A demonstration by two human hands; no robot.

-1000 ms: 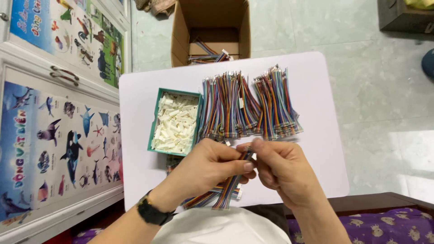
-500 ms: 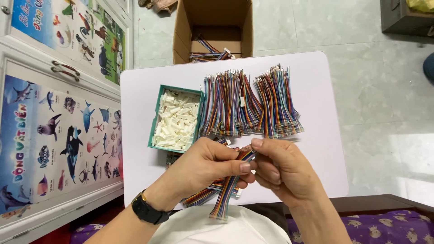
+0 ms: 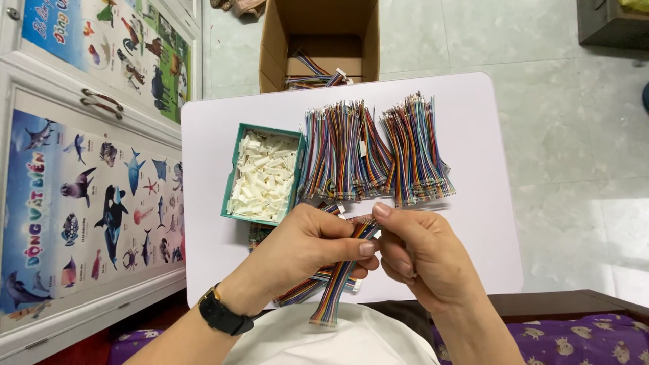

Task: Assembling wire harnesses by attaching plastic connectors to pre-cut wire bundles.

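Pinching a rainbow ribbon cable (image 3: 341, 274) at its upper end with both hands, just on the near side of the green tray (image 3: 233, 177) and above the white table's (image 3: 203, 257) near edge. Left hand (image 3: 307, 247) closed, thumb and forefinger pressing the wire tips at top; right hand (image 3: 422, 257) closed too, thumb and fingers meeting the same end from the other side. Compared with half a second and a second back: hands nearly unmoved, cable hanging a little lower and straighter, its free end now reaching the white cloth (image 3: 351, 338) in the lap; grip appears shifted closer to the very tip. Reads as fine work going on at the cable's upper end, probably on a small fitting there, though whatever lies between the fingertips stays hidden. Long axis of cable running near-far with a lean: upper end pointing away toward the tray and slightly right, loose lower end pointing back toward the body and slightly left. More cables (image 3: 304, 290) fanned beneath the left hand at the table edge. Tray holding small white plastic housings (image 3: 263, 176). Right of the tray, two bundles of multicoloured wires (image 3: 375, 152) laid side by side. Beyond the tray, off the table's far edge, an open cardboard box (image 3: 318, 40) with a few more cables inside.
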